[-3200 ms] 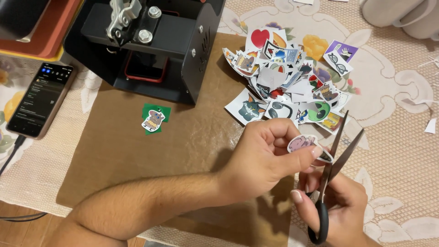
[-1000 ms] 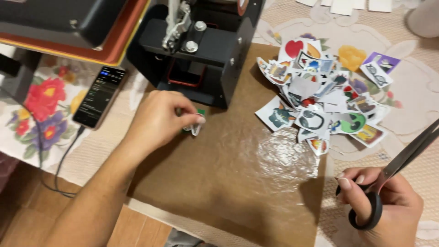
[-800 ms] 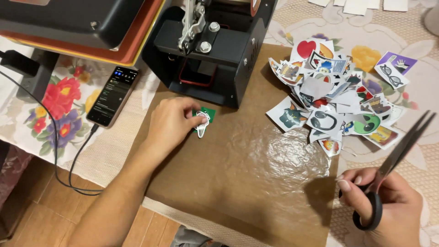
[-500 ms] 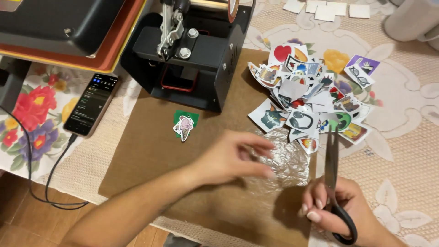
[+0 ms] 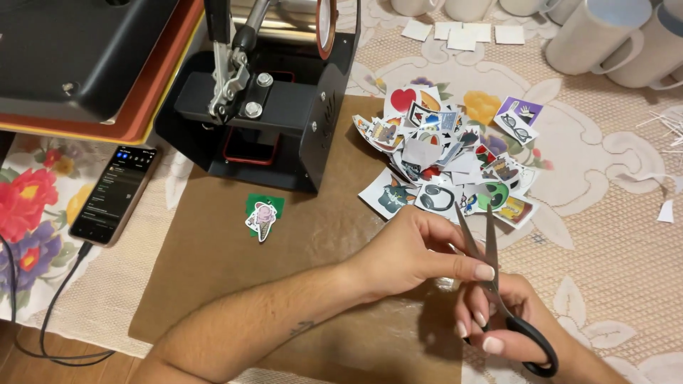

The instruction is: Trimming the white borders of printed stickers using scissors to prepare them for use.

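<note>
Since half a second ago, our left hand (image 5: 409, 252) has come in beside the scissors (image 5: 498, 284), and our view has dipped closer to the brown sheet (image 5: 235, 284). Item, right hand (image 5: 498, 323): closed through the black scissor handles, blades parted and pointing toward the sticker pile (image 5: 448, 160). Item, left hand: fingers extended, forefinger laid against the blades, nothing visibly pinched in it. Item, pile of cut-outs: at the sheet's far right edge, spilling onto the lace tablecloth (image 5: 605, 206). Item, ice-cream sticker (image 5: 262, 217): lying alone on the sheet, just before the black press (image 5: 270, 107). Step in hand, we judge: between cuts, picking the next piece. Next move calls for a reach forward to the pile's near edge.
</note>
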